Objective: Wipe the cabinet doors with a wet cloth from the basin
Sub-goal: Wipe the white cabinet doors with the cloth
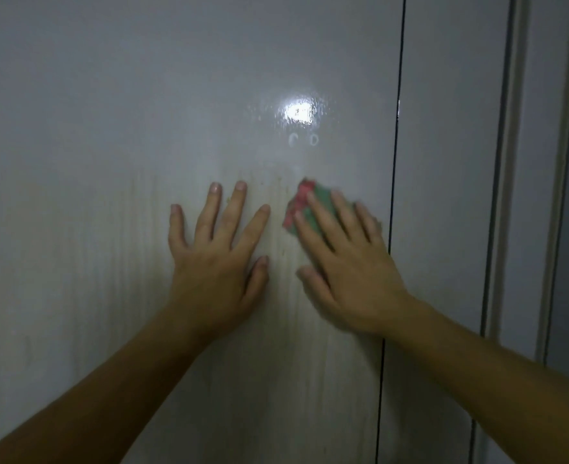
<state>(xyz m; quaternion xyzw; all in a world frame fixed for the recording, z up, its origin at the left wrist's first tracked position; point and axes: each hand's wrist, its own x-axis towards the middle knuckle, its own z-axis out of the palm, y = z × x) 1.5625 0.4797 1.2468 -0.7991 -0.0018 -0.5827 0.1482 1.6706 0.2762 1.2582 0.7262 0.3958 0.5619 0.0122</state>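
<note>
Cabinet door point(92, 162), pale, glossy, with faint vertical streaks low down. Left hand point(216, 259) flat on it, fingers spread, holding nothing. Just right of it, apart: cloth point(304, 204), green with red edge, pressed to the same door under the right hand point(346, 262), fingers extended over it, blurred. Bright glare spot point(299, 112) above the cloth. Dark door seam point(395, 162) just right of the right hand; second door panel point(443, 162) beyond.
</note>
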